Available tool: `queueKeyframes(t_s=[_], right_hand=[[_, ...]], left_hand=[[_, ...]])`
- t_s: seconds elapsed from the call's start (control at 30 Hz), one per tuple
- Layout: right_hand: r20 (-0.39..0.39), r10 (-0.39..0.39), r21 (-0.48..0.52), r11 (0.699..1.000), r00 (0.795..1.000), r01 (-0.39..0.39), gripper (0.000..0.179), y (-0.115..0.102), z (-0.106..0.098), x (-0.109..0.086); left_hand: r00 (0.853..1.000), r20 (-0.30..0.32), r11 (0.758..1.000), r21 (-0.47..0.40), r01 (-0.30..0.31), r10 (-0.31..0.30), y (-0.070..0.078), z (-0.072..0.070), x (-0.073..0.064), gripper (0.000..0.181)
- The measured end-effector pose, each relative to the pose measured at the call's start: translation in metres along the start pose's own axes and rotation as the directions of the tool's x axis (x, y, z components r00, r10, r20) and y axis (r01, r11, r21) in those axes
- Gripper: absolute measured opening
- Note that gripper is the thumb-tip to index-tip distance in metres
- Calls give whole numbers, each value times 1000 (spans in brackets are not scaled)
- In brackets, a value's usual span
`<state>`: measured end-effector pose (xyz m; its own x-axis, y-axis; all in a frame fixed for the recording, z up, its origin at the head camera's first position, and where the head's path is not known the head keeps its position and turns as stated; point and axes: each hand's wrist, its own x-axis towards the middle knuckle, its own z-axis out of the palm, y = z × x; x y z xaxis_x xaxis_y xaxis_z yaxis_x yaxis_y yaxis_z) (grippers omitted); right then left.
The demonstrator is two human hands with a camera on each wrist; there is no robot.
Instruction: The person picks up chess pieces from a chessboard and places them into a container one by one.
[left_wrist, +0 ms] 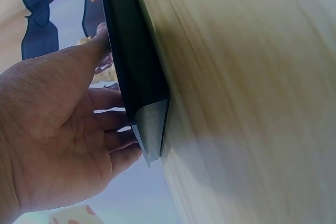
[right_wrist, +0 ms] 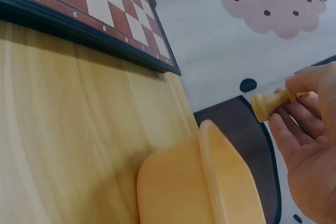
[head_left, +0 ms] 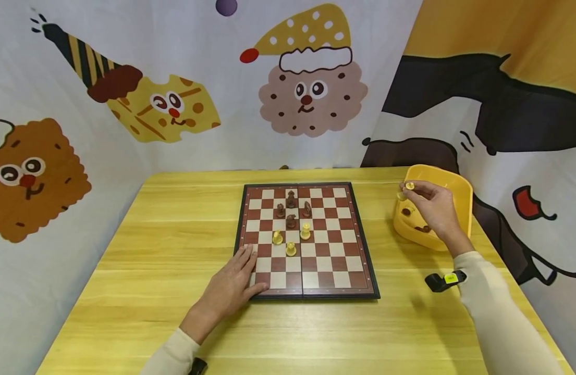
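Over the left rim of the yellow plastic tub [head_left: 465, 208], my right hand [head_left: 433, 205] pinches a cream chess piece [right_wrist: 266, 105] between thumb and fingers. The piece lies tilted sideways, its round base facing away from the palm. Part of it is hidden by the fingers. My left hand [head_left: 229, 281] rests on the near left corner of the chessboard [head_left: 322, 264], fingers stretched out along its dark edge and thumb over the front border. Three cream pieces, including a pawn [head_left: 291, 249], stand near the middle of the board. Several dark brown pieces [head_left: 291, 221] stand just beyond them.
Inside the tub lie a few dark pieces [head_left: 424, 228]. The board lies flat on a wooden table [head_left: 166, 224], with a fold line down its middle. Behind the table hangs a curtain [head_left: 184, 31] printed with cartoon faces. It also runs along both sides.
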<state>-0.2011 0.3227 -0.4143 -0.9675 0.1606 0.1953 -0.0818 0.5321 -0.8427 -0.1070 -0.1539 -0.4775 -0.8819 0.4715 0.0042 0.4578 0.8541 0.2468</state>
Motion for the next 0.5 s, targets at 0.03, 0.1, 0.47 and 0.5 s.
queueKeyframes(t_s=[0.03,0.1,0.47,0.5], right_hand=[[-7,3,14,1000,1000,-3,40,2,-2,0],[-30,8,30,1000,1000,-7,39,6,-4,-2],[-80,59,2,998,995,-59,43,20,-8,-10],[-79,61,-3,998,995,-62,43,21,-9,-11]], left_hand=[[1000,-2,1000,2,-1,1,0,0,0,84],[1000,0,1000,4,-4,4,0,0,1,84],[1000,5,1000,-14,-11,11,0,-2,0,82],[1000,5,1000,-16,-13,13,0,-2,0,82]])
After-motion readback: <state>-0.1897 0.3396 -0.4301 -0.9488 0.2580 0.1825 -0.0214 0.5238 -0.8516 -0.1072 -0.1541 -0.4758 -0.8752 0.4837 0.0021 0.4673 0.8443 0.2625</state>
